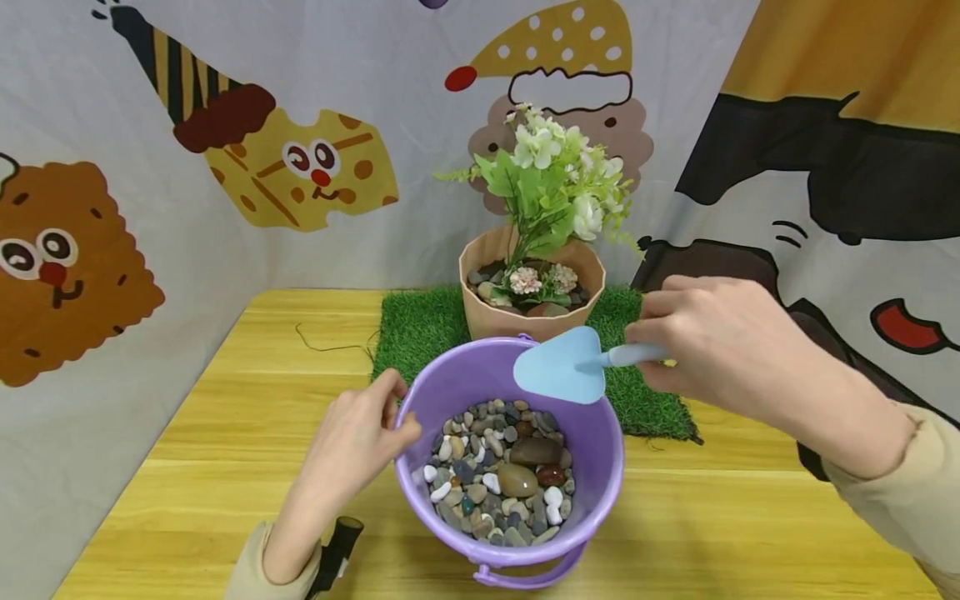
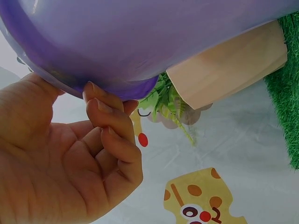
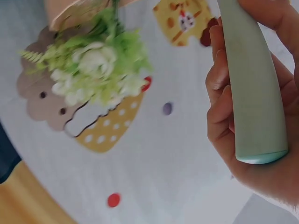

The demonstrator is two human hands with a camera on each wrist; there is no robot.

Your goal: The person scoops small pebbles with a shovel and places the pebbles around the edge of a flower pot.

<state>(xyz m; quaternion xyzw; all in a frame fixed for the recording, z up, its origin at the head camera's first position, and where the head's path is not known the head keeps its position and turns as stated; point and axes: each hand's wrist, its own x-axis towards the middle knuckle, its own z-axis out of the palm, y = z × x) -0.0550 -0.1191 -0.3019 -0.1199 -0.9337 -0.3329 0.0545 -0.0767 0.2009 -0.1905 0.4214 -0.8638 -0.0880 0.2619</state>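
Note:
A purple bucket [image 1: 609, 467] with pebbles [image 1: 480, 492] in its bottom stands on the table. My left hand [image 1: 358, 433] pinches its left rim between thumb and fingers. From below, the left wrist view shows that hand [image 2: 79, 149] at the edge of the bucket [image 2: 126, 42]. My right hand [image 1: 708, 346] grips the handle of a light blue toy shovel [image 1: 566, 367], whose blade hangs over the bucket's far right rim. No stones show on the blade. In the right wrist view, fingers wrap the pale handle [image 3: 254, 88].
Behind the bucket, a peach flowerpot [image 1: 491, 312] with white flowers [image 1: 551, 167] and stones stands on a green grass mat [image 1: 420, 325]. The wooden table [image 1: 225, 450] meets a cartoon-printed cloth [image 1: 330, 250] at the back. A thin dark wire [image 1: 330, 346] lies left of the mat.

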